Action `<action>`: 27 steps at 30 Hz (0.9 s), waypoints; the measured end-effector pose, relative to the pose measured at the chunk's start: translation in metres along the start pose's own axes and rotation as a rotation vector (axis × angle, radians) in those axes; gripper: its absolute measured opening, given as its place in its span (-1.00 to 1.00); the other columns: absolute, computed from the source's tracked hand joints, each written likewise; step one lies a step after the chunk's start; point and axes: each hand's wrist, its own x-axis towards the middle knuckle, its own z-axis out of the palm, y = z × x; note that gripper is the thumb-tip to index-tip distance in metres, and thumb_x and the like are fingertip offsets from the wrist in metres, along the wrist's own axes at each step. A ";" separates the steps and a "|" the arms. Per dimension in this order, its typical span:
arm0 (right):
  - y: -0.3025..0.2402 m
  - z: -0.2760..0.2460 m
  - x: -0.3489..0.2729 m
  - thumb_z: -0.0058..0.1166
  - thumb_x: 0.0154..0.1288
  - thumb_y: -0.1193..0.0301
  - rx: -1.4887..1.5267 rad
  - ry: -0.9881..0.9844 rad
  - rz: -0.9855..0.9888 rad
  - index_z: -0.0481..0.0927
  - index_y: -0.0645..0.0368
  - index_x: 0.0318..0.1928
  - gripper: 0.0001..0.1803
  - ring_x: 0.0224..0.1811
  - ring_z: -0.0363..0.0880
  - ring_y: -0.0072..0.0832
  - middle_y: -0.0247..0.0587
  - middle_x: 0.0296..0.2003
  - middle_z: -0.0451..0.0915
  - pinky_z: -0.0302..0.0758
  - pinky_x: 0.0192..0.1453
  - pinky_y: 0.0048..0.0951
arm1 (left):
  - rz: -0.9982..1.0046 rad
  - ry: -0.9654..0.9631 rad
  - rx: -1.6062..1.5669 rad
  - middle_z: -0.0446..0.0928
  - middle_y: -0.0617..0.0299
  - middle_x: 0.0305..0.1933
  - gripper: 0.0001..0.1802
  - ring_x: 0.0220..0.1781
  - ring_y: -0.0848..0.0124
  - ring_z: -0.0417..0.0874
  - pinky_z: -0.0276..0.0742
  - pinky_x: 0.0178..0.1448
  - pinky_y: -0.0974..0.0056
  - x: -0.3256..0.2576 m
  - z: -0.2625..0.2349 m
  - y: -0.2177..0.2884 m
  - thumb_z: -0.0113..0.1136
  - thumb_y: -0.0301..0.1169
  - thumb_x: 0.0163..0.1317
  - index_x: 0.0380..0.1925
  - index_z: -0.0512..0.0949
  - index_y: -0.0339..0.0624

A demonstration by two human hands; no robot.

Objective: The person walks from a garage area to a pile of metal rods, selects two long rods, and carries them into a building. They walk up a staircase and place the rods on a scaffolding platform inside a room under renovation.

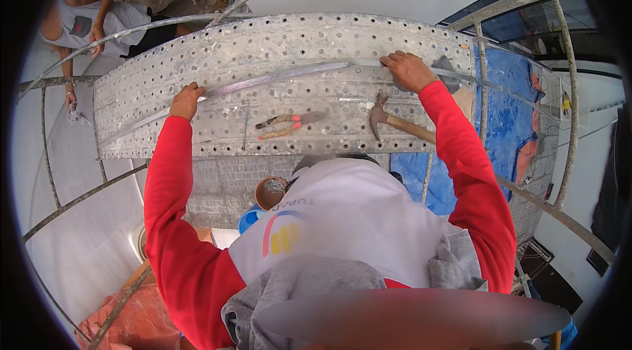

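A long thin metal strip (283,77) lies across the perforated metal scaffold plank (316,34), running past both its ends. My left hand (185,101) is closed on the strip toward the plank's left part. Farther right, my right hand (408,71) grips the same strip with fingers bent over it. Between my arms, on the plank's near half, lie tin snips (289,124) with red and tan handles. A claw hammer (395,119) with a wooden handle rests to their right, its handle end by my right sleeve.
Scaffold rails (571,100) surround the plank. Below it sit a brown bowl of nails (270,193) and a blue container (250,217). Blue tarp (507,113) spreads on the right. Another person (99,14) is at the upper left, beyond a rail.
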 end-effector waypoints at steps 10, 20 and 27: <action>-0.022 0.027 0.025 0.01 0.28 0.47 -0.025 0.093 0.118 0.59 -0.01 0.03 -0.69 0.00 0.55 -0.19 -0.24 -0.13 0.57 0.49 0.06 -0.17 | -0.054 0.057 -0.039 0.50 0.16 0.04 -0.50 0.10 0.13 0.56 0.55 0.11 0.04 -0.011 0.015 0.009 0.23 -0.49 0.14 0.14 0.50 0.01; -0.046 0.016 0.012 0.14 0.24 0.35 -0.102 0.244 0.229 0.57 -0.02 0.08 -0.63 0.07 0.53 -0.20 -0.25 -0.02 0.58 0.49 0.10 -0.17 | 0.266 0.269 -0.503 0.55 0.14 -0.07 -0.45 0.00 0.12 0.60 0.52 0.09 0.08 0.064 -0.017 0.163 0.39 -0.28 0.14 0.16 0.49 0.01; -0.084 0.011 -0.075 0.32 0.20 0.28 0.061 0.338 0.434 0.43 0.04 0.31 -0.34 0.19 0.46 -0.09 -0.04 0.14 0.49 0.43 0.26 -0.14 | 0.260 0.256 -0.514 0.61 0.14 -0.14 -0.57 -0.09 0.10 0.64 0.56 0.02 0.08 0.073 -0.007 0.178 0.37 -0.17 0.17 0.01 0.61 -0.05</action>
